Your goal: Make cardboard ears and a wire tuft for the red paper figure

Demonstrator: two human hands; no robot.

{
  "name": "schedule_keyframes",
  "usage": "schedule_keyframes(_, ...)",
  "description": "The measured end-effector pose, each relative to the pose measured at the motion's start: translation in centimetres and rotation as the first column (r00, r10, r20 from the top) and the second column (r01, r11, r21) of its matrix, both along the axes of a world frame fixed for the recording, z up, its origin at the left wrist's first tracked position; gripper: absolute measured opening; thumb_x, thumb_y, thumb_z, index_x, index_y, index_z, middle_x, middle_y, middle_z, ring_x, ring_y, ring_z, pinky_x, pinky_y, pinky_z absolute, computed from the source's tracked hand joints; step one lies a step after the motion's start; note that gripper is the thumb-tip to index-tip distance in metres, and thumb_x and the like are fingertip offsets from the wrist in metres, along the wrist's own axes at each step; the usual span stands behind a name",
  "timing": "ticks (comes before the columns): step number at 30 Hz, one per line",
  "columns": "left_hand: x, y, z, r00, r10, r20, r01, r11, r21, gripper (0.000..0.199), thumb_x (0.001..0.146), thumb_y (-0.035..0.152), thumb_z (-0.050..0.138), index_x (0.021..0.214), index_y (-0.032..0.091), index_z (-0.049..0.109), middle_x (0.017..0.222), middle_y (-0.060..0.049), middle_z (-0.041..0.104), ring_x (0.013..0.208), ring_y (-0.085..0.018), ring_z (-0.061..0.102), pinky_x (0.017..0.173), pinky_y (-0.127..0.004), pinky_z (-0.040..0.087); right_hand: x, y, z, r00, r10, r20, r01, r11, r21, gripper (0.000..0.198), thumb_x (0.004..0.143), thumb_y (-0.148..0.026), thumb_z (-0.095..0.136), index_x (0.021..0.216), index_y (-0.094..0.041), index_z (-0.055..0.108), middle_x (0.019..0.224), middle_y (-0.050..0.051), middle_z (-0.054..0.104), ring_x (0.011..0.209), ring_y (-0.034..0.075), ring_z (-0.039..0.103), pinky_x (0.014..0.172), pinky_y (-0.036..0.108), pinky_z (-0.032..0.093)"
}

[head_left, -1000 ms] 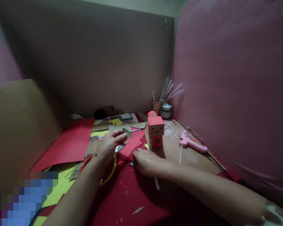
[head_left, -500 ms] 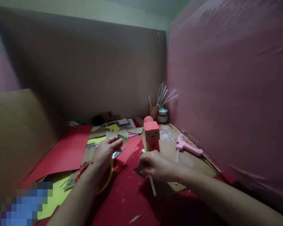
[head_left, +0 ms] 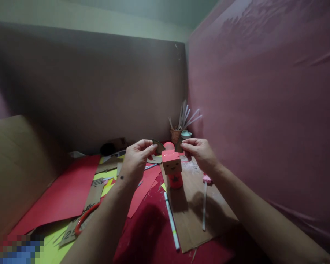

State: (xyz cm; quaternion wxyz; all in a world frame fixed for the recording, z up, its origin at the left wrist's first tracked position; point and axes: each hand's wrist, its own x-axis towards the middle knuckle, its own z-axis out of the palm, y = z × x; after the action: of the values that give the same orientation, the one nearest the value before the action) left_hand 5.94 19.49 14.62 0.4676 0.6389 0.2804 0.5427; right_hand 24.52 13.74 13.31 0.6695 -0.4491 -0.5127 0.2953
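A small red and brown cardboard figure (head_left: 172, 167), with a drawn face and a star on its body, stands on a brown cardboard sheet (head_left: 200, 234). My left hand (head_left: 137, 157) pinches a dark curved cardboard piece (head_left: 158, 146) at the figure's upper left. At the upper right, my right hand (head_left: 199, 152) pinches a similar dark piece (head_left: 178, 145), partly hidden by the fingers. Both pieces are near the top of the box-shaped head; whether they touch it I cannot tell.
A white marker (head_left: 171, 220) lies along the cardboard's left edge. The pink glue gun (head_left: 207, 178) is mostly behind my right arm, its glue stick pointing toward me. Red paper (head_left: 68, 187) and an orange-red scissor handle (head_left: 85, 218) lie left. A pot of sticks (head_left: 176, 135) stands behind.
Both hands have risen to either side of the figure's head, carrying the dark pieces. My right hand has left the front of the figure, uncovering its lower body and the marker.
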Motion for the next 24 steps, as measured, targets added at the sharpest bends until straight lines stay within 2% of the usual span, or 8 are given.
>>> schedule_keyframes(8, 1.0, 0.3, -0.8, 0.998, -0.001, -0.062, -0.001, 1.0, -0.03, 0.017, 0.064, 0.029, 0.074, 0.067, 0.014, 0.067, 0.058, 0.002, 0.058, 0.051, -0.008, 0.045, 0.05, -0.022, 0.036, -0.5, 0.5, 0.0, 0.994, -0.027, 0.102, 0.025, 1.0, 0.013, 0.019, 0.071, -0.031, 0.064, 0.072, -0.012, 0.068, 0.055, -0.002, 0.057, 0.046, 0.007, 0.044, 0.043, 0.021, 0.036)
schedule_keyframes(14, 1.0, 0.4, -0.9, 0.998, -0.011, -0.058, 0.009, 0.999, -0.04, 0.016, 0.066, 0.028, 0.072, 0.069, 0.014, 0.067, 0.058, 0.002, 0.058, 0.05, -0.008, 0.045, 0.05, -0.022, 0.036, -0.9, 0.9, -0.2, 0.996, 0.02, 0.083, -0.019, 1.0, -0.013, 0.019, 0.071, -0.029, 0.063, 0.075, -0.011, 0.068, 0.061, 0.0, 0.063, 0.045, 0.006, 0.046, 0.043, 0.02, 0.038)
schedule_keyframes(24, 1.2, 0.6, -1.2, 0.999, -0.048, -0.025, 0.046, 0.997, -0.059, 0.017, 0.064, 0.029, 0.073, 0.07, 0.014, 0.067, 0.063, 0.0, 0.062, 0.05, -0.008, 0.048, 0.049, -0.023, 0.04, -1.0, 0.9, -0.2, 0.998, 0.017, 0.065, -0.015, 0.999, -0.041, 0.017, 0.071, -0.028, 0.063, 0.076, -0.012, 0.068, 0.059, 0.0, 0.063, 0.045, 0.008, 0.049, 0.043, 0.022, 0.04)
